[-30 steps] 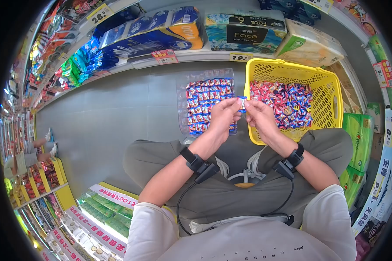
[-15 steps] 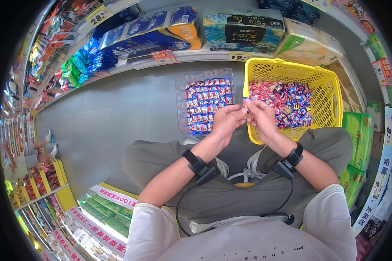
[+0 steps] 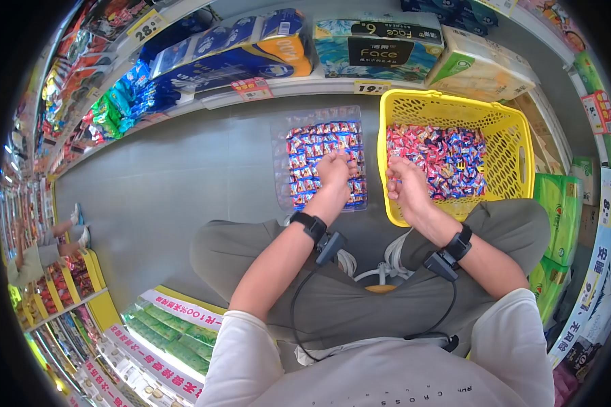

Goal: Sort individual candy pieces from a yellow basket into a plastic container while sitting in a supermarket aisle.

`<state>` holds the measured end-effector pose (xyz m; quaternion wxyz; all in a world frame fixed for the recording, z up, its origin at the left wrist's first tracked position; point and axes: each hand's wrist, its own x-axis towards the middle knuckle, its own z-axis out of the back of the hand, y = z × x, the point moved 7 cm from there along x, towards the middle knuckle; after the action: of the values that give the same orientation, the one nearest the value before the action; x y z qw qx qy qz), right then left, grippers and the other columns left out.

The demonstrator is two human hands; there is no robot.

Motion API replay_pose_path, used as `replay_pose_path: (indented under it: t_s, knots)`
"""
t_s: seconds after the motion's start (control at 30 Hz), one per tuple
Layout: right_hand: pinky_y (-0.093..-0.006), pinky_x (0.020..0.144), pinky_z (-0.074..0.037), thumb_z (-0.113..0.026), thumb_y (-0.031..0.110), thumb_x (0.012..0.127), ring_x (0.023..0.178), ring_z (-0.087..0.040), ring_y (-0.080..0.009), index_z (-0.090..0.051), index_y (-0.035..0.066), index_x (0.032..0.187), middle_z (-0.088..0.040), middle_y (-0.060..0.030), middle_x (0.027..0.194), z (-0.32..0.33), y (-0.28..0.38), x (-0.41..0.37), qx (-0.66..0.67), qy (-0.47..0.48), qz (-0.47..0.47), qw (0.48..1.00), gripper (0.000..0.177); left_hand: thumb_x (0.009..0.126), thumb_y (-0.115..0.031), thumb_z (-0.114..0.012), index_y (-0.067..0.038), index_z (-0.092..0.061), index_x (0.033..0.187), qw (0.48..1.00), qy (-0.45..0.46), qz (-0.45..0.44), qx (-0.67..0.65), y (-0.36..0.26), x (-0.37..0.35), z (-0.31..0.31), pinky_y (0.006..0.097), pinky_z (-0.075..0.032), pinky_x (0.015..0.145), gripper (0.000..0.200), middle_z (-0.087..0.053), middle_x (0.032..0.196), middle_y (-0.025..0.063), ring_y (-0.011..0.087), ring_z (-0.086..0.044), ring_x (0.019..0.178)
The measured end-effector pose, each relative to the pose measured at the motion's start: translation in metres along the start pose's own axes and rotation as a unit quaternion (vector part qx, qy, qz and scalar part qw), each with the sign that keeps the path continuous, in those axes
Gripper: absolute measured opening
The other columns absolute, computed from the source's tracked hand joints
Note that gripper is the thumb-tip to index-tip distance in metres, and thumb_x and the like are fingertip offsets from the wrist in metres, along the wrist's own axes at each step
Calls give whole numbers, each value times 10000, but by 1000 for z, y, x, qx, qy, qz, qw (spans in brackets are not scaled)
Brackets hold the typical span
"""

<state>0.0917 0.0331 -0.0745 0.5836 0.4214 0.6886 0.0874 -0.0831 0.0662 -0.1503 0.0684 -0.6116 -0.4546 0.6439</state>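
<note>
My left hand (image 3: 337, 171) is over a clear plastic tray (image 3: 278, 163) on the floor, its fingers curled together and covering part of the rows of wrapped candies (image 3: 307, 149). Whatever its fingertips hold is too small to make out. At the left rim of a yellow basket (image 3: 527, 146), my right hand (image 3: 407, 182) has its fingers curled in beside the thumb; any item between them is hidden. Loose red and blue wrapped candies (image 3: 448, 152) lie in a heap inside the basket.
A shelf with tissue packs (image 3: 380, 51) runs behind the tray and basket. Green packs (image 3: 557, 217) stand at the right. At the far left, part of another person (image 3: 27, 261) shows. My crossed legs (image 3: 251, 254) are in front of the tray.
My left hand has moved left, away from my right hand, and is now over the tray. My right hand stays near the basket's rim, its fingers slightly shifted.
</note>
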Motion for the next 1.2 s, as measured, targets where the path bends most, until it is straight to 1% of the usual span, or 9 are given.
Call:
replay_pose_path:
  t_s: [0.17, 0.37, 0.47, 0.67, 0.8, 0.9, 1.03, 1.1, 1.2]
  knots:
    - [-248, 495, -353, -566, 94, 860, 565, -466, -99, -486, 55, 1152, -540, -44, 855, -1, 1, 2, 5, 16, -10, 1000, 305, 982, -48, -480, 13, -560, 987, 997, -64, 37, -19, 18, 73, 24, 262, -463, 469, 101, -599, 808, 74, 146, -577, 593]
    - [-244, 503, -342, -570, 92, 858, 572, -445, -96, -493, 60, 1128, -516, -41, 839, -1, -4, -1, 24, 10, -44, 999, 283, 984, -69, -465, -50, -556, 823, 994, -101, 50, -5, 27, 112, 21, 261, -390, 424, 186, -572, 672, 31, 131, -531, 504]
    - [-242, 506, -338, -571, 93, 861, 572, -434, -90, -507, 63, 1103, -509, -36, 831, 1, -5, 1, 26, 8, -42, 999, 253, 979, -65, -484, -46, -564, 783, 991, -112, 74, 10, 29, 113, 25, 263, -329, 405, 213, -561, 614, 27, 121, -494, 464]
    - [-246, 520, -332, -583, 102, 861, 591, -435, -90, -524, 68, 1073, -511, -22, 816, -1, -5, 1, 22, 17, -45, 999, 223, 944, -80, -585, -39, -574, 700, 986, -145, 81, -33, 29, 110, 28, 262, -325, 406, 247, -589, 631, 37, 108, -486, 463]
    - [-249, 528, -328, -595, 110, 865, 597, -439, -93, -539, 80, 1050, -513, -6, 800, -1, -7, 2, 21, 27, -45, 998, 196, 934, -79, -590, -40, -570, 678, 981, -166, 78, -66, 27, 102, 28, 258, -327, 413, 260, -597, 633, 39, 106, -489, 465]
    - [-243, 503, -332, -589, 120, 872, 569, -425, -80, -539, 51, 1032, -518, -31, 829, -1, -3, 0, 26, 21, -29, 999, 181, 926, -78, -590, -43, -582, 722, 984, -145, 86, -59, 27, 96, 28, 260, -330, 415, 207, -596, 650, 31, 107, -501, 480]
    - [-239, 484, -333, -588, 132, 881, 557, -434, -77, -532, 47, 1027, -509, -27, 820, 4, -2, 3, 23, 8, -8, 1000, 177, 924, -119, -592, -64, -603, 899, 985, -104, 133, -45, 9, 48, 2, 261, -358, 447, 61, -593, 710, 15, 108, -523, 544]
    - [-241, 479, -335, -576, 143, 892, 551, -439, -78, -530, 60, 1029, -506, -23, 816, 8, -4, 6, 22, 12, 1, 1000, 167, 931, -140, -586, -65, -610, 973, 990, 16, 131, -48, -3, 15, -27, 262, -372, 463, 89, -600, 756, 11, 103, -528, 578]
    - [-258, 492, -372, -556, 184, 914, 565, -463, -96, -530, 101, 1020, -508, -9, 821, 21, -5, 22, 10, 4, -4, 1000, 136, 933, -169, -589, -71, -614, 1039, 989, 93, 114, 10, -25, -45, -52, 265, -408, 534, 147, -609, 844, 3, 95, -536, 643]
